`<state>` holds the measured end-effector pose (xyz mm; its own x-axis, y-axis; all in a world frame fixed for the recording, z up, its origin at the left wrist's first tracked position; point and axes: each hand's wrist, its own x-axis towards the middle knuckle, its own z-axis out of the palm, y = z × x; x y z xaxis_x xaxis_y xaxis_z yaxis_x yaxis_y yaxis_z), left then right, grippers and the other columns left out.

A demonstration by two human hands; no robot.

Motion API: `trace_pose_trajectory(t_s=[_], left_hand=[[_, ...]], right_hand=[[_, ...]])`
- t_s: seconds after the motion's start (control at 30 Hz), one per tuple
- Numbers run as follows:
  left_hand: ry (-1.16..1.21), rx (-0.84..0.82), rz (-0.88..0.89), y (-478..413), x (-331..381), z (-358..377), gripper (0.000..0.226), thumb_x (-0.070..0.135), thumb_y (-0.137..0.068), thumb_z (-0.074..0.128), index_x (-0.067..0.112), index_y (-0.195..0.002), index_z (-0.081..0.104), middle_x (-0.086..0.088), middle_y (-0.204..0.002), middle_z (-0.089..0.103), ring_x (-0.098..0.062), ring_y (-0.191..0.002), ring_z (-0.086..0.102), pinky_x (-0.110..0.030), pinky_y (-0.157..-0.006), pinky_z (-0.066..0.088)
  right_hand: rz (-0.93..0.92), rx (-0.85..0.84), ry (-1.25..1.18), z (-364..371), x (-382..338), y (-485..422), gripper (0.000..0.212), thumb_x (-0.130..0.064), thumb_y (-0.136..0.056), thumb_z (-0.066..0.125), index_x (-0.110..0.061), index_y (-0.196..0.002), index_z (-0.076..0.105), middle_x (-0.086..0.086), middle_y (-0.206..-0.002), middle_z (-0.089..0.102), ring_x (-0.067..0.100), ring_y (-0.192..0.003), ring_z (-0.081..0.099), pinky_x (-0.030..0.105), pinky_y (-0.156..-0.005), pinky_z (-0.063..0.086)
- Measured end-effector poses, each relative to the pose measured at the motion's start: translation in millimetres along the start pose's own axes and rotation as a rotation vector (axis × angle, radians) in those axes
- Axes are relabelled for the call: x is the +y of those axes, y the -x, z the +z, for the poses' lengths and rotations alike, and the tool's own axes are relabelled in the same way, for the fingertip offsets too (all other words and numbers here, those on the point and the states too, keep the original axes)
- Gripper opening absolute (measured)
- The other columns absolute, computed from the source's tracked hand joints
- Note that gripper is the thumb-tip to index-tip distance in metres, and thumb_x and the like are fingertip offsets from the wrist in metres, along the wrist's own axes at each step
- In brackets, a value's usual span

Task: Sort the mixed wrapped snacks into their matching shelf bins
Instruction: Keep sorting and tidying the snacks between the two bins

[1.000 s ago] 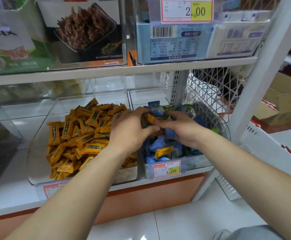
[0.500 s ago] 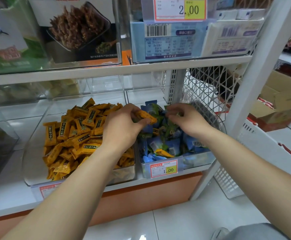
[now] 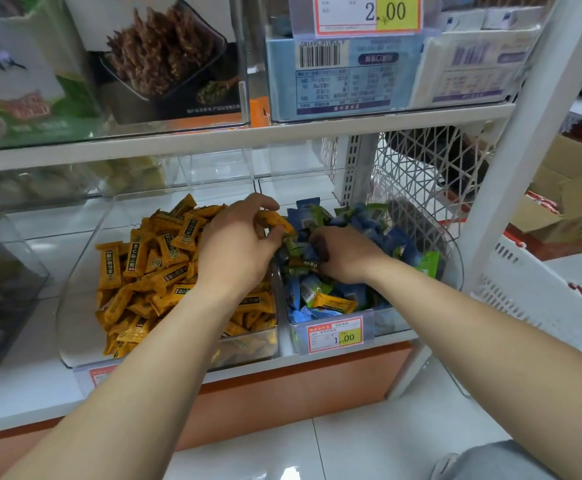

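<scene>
Two clear shelf bins stand side by side. The left bin (image 3: 75, 306) is heaped with orange wrapped snacks (image 3: 151, 258). The right bin (image 3: 452, 251) holds blue and green wrapped snacks (image 3: 365, 220), with an orange snack (image 3: 334, 302) lying among them near the front. My left hand (image 3: 237, 244) hovers over the divide between the bins and pinches an orange snack (image 3: 277, 221). My right hand (image 3: 345, 254) reaches into the right bin, its fingers curled down among the blue and green packets; what they hold is hidden.
A white shelf board (image 3: 248, 136) runs just above the bins, carrying boxed goods and a 2.00 price tag (image 3: 367, 12). A 1.00 price tag (image 3: 334, 334) hangs on the right bin. White mesh panel (image 3: 421, 174) and shelf upright (image 3: 525, 133) stand to the right, beyond them cardboard boxes (image 3: 573, 202).
My left hand took the orange snack from my right hand and carries it left toward the orange bin. My right hand went back down into the blue and green packets.
</scene>
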<state>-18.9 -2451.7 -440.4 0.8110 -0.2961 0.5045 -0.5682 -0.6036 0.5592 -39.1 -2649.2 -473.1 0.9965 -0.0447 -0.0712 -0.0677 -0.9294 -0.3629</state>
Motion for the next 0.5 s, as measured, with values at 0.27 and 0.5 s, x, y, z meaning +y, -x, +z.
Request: trace_pose_trajectory(t_s=[0.27, 0.5], left_hand=[[0.132, -0.002, -0.052, -3.8, 3.3, -8.7, 0.02, 0.047, -0.085, 0.071, 0.029, -0.09, 0.065, 0.011, -0.079, 0.066, -0.008, -0.077, 0.061, -0.021, -0.065, 0.046], [0.356, -0.068, -0.063, 2.8, 32.9, -2.8, 0.015, 0.043, -0.09, 0.068, 0.03, -0.092, 0.06, 0.009, -0.08, 0.07, -0.001, -0.076, 0.063, -0.017, -0.066, 0.049]], right_hand=[[0.039, 0.3, -0.455, -36.3, 11.1, 32.2, 0.031, -0.011, -0.078, 0.074, -0.021, -0.107, 0.067, -0.008, -0.091, 0.07, 0.005, -0.082, 0.064, 0.02, -0.065, 0.051], [-0.074, 0.373, -1.044, -47.7, -28.6, 53.3, 0.014, -0.004, -0.079, 0.08, -0.011, -0.085, 0.07, 0.015, -0.089, 0.072, 0.023, -0.078, 0.071, 0.033, -0.071, 0.061]])
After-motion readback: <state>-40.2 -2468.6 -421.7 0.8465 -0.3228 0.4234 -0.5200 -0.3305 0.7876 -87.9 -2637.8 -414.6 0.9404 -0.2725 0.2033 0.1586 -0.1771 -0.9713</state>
